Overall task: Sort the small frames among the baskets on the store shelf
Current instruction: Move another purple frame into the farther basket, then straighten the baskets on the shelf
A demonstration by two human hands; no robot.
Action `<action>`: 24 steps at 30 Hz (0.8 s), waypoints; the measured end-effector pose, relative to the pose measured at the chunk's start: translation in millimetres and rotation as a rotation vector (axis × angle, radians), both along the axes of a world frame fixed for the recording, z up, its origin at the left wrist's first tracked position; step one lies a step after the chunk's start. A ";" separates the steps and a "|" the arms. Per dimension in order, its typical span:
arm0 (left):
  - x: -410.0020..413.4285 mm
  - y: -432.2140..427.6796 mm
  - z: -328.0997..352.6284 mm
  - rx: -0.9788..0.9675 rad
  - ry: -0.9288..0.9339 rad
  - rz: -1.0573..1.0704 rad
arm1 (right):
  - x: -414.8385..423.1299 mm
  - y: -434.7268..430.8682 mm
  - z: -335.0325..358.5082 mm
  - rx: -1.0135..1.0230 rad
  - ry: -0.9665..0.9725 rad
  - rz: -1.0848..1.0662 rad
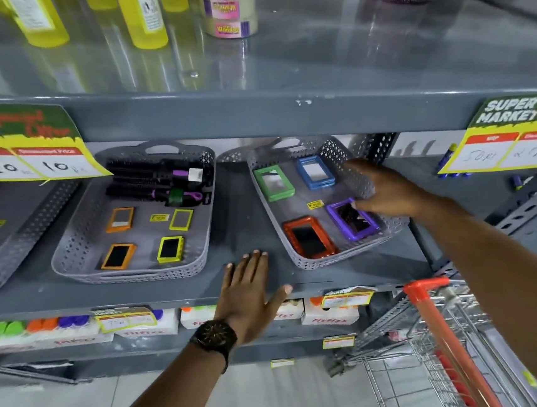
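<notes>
My right hand (387, 192) fingers on purple frame (353, 218), not gripped yet. Prob light, stiff plastic w/ breakable mirror; pinch long edges. Left hand (247, 290) flat, wide on shelf (170, 288).

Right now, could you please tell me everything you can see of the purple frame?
The purple frame is a small rectangle with rounded corners, seemingly glossy plastic, around a dark, reflective centre. It lies flat, turned at an angle, in the right basket, near its front right corner, just right of the orange-red frame. The right hand reaches over the basket's wall, its fingertips at the frame's far right corner.
</notes>
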State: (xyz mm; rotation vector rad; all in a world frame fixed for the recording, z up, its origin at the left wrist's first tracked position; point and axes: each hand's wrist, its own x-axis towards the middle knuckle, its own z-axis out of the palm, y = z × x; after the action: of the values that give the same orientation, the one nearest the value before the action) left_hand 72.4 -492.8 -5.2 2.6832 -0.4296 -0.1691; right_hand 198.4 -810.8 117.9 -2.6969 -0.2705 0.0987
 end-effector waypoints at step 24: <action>77.2 -64.5 65.8 -0.495 0.293 0.407 | -83.8 12.2 -30.2 0.283 0.075 -0.727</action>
State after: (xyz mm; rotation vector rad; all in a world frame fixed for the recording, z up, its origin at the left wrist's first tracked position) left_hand 149.6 -557.3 60.6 2.1538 0.1537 -0.2862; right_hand 114.6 -798.6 87.7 -2.3388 0.6659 -0.0535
